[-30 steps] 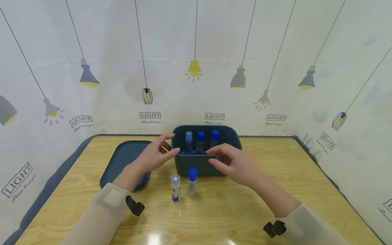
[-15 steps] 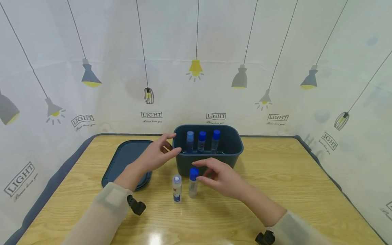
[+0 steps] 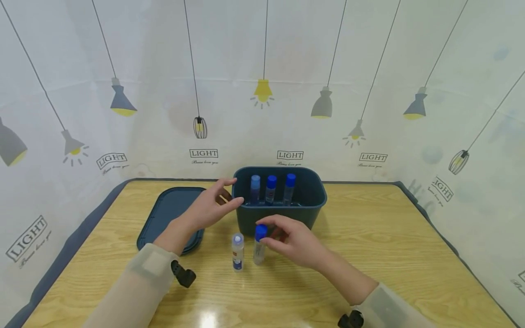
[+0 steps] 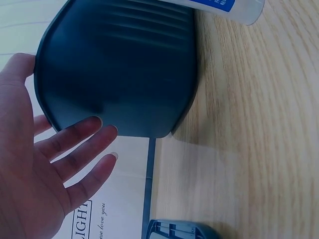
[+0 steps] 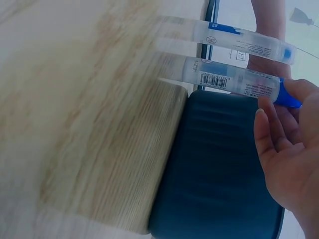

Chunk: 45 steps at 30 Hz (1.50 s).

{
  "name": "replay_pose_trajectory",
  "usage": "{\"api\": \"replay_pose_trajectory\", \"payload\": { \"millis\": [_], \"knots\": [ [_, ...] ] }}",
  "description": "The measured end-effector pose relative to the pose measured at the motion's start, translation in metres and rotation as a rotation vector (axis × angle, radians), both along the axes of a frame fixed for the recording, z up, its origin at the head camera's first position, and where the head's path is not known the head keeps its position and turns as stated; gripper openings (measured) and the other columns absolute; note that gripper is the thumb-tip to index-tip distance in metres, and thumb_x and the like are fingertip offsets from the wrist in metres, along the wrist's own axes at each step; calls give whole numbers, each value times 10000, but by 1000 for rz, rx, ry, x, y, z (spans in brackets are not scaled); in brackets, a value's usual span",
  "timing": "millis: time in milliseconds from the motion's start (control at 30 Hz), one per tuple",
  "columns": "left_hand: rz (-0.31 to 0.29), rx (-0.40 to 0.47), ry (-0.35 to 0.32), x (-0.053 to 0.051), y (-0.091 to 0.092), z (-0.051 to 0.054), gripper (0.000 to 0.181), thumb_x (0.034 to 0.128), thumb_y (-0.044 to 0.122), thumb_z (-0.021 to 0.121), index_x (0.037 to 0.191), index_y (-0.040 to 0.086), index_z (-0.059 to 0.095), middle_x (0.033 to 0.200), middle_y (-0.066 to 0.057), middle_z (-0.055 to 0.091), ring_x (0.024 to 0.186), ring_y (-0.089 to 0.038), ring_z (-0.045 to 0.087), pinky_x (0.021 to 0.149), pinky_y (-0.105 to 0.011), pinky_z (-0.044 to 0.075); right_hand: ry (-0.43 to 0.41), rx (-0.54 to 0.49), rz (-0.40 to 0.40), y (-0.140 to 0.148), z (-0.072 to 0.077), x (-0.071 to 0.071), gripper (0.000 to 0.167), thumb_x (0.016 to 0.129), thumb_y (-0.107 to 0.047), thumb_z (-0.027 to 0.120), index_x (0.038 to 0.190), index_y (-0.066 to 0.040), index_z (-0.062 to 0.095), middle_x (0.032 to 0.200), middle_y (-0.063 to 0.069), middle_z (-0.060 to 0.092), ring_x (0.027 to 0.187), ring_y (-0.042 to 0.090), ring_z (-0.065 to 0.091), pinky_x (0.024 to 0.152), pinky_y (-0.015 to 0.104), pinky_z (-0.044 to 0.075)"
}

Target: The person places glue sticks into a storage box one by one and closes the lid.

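My right hand (image 3: 297, 239) pinches the blue cap of a clear glue bottle (image 3: 259, 253) between thumb and fingers; the bottle stands upright on the table. Close on its left is a second glue bottle (image 3: 238, 254), with a clear top. My left hand (image 3: 213, 205) rests at the left end of a dark blue box (image 3: 283, 218), its fingers spread and fairly straight in the left wrist view. Inside the box several bottles stand in a row: a light-blue-capped bottle (image 3: 255, 189) and two dark-blue-capped ones, a middle bottle (image 3: 270, 189) and a right bottle (image 3: 289, 189).
A dark blue lid (image 3: 172, 209) lies flat left of the box, partly behind the left forearm. The wooden table (image 3: 389, 241) ends at a wall sheet (image 3: 229, 91) printed with hanging lamps.
My right hand has come away from the box front, moved left and down, and taken hold of the capped glue bottle. The left hand stays at the box.
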<state>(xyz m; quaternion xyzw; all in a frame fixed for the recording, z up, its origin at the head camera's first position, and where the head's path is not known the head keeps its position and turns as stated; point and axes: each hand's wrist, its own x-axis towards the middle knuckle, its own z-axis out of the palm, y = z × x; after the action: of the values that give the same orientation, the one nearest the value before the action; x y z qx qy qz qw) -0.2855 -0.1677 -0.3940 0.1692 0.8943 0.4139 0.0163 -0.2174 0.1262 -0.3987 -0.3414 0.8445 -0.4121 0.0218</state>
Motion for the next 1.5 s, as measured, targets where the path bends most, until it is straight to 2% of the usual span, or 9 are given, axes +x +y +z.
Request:
{"api": "replay_pose_trajectory", "payload": {
  "millis": [133,267,600,767,900,1100,1300,1500],
  "knots": [
    [1,-2,1,0,0,-1,799,1030,652,670,1691,289,405,1313,-108,717,1124,-280,713,873,-434,626,-12,-14,0,0,2,2,327,1035,-198,789,1355,-188,718,1190,-19,762,924,97,683,849,252,605],
    [0,-7,4,0,0,-1,798,1033,652,667,1691,284,405,1310,-109,717,1116,-276,713,873,-432,625,24,-39,4,2,9,7,317,1022,-173,803,1329,-162,725,1158,-10,767,915,85,683,838,255,608],
    [-3,-7,7,0,0,-1,799,1034,652,665,1692,283,401,1302,-102,719,1091,-261,715,859,-419,620,166,-149,14,13,47,17,333,988,-79,823,1304,-104,720,1066,4,768,854,81,702,794,276,635],
    [-4,-9,3,-1,-1,-1,800,1036,653,662,1695,286,397,1304,-99,717,1093,-256,712,855,-415,616,228,-205,22,19,69,20,350,978,-9,808,1306,-77,707,1083,32,762,871,100,715,790,271,636],
    [-5,-9,1,-1,-1,-1,797,1036,652,662,1696,293,396,1302,-94,716,1096,-252,710,854,-411,612,270,-266,-5,23,79,20,375,963,61,787,1309,-38,681,1090,68,745,879,114,718,800,263,635],
    [-5,-2,2,0,-1,-1,781,1043,626,668,1694,287,401,1302,-96,717,1094,-254,712,851,-409,609,304,-349,-83,30,84,14,397,965,108,748,1327,-1,625,1110,103,727,927,113,701,862,224,624],
    [-2,7,-6,0,-1,-1,784,1041,624,671,1694,286,400,1312,-101,715,1097,-258,709,853,-409,607,287,-384,-159,36,83,2,368,978,96,743,1318,28,617,1183,153,722,946,92,694,853,199,614],
    [-6,12,-8,0,-1,-1,788,1040,631,669,1697,292,397,1318,-99,713,1094,-254,709,854,-416,607,247,-318,-260,43,78,-14,330,1025,-20,752,1333,-1,635,1198,157,740,982,93,711,883,166,594]
  ]
}}
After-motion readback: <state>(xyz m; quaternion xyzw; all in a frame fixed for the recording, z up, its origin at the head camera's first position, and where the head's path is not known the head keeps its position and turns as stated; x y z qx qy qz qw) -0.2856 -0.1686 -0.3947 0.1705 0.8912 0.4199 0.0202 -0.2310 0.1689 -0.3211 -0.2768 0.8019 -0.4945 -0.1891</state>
